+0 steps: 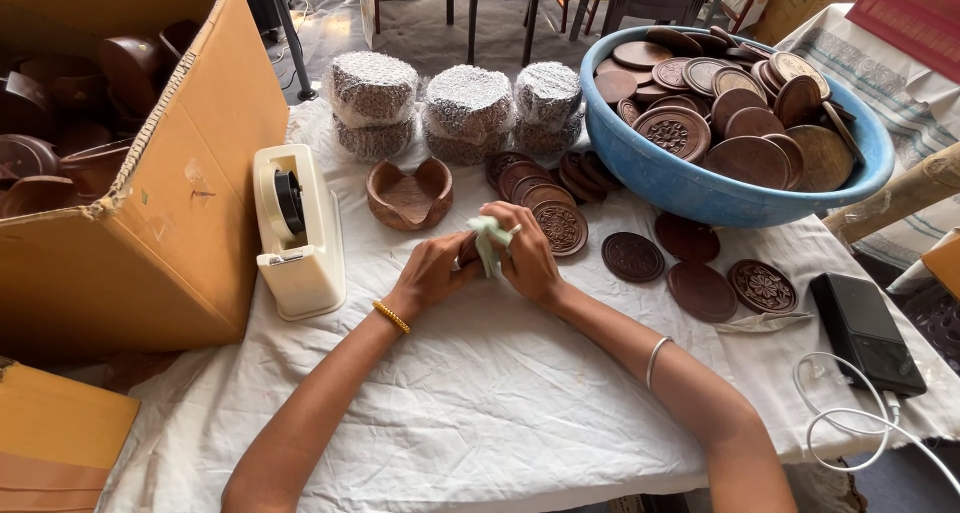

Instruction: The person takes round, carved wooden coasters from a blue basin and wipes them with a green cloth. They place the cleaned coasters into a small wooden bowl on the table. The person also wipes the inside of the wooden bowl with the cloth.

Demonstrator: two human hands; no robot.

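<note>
My left hand (432, 270) and my right hand (530, 258) meet over the white tablecloth (480, 393). Between them they hold a round brown wooden coaster (467, 248), mostly hidden by the fingers. My right hand presses a pale green cloth (491, 243) against it. Just beyond the hands lies a carved coaster (560, 226) at the end of a row of overlapping coasters (535, 180). An empty wooden coaster holder (408, 194) stands behind my left hand.
A cream tape dispenser (297, 231) and a big cardboard box (150, 193) of wooden holders stand left. A blue basin (700, 188) full of coasters sits at right, three loose coasters (700, 273) before it. Foam-wrapped bundles (465, 113) stand behind. A black device (865, 331) with white cable lies right.
</note>
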